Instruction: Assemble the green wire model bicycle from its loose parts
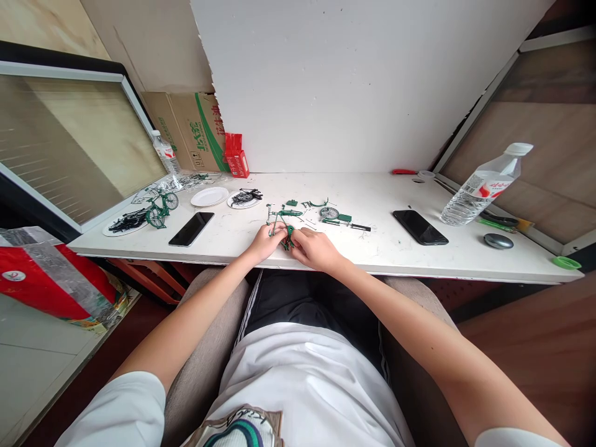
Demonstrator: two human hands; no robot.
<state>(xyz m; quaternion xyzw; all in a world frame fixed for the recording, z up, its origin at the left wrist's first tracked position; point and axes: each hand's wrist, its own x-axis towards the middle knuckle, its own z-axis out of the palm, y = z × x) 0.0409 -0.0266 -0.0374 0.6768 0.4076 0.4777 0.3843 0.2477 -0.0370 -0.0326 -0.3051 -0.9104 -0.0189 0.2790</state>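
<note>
Both hands (269, 242) (315, 248) hold green parts (290, 231) (model bicycle, apparently).

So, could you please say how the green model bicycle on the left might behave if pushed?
The model bicycle might roll on its spoked wheels. It looks narrow enough to tip, and its slender build suggests lightness, perhaps fragility.

The head camera looks forward and down across the nearby desk (382, 192).
</note>
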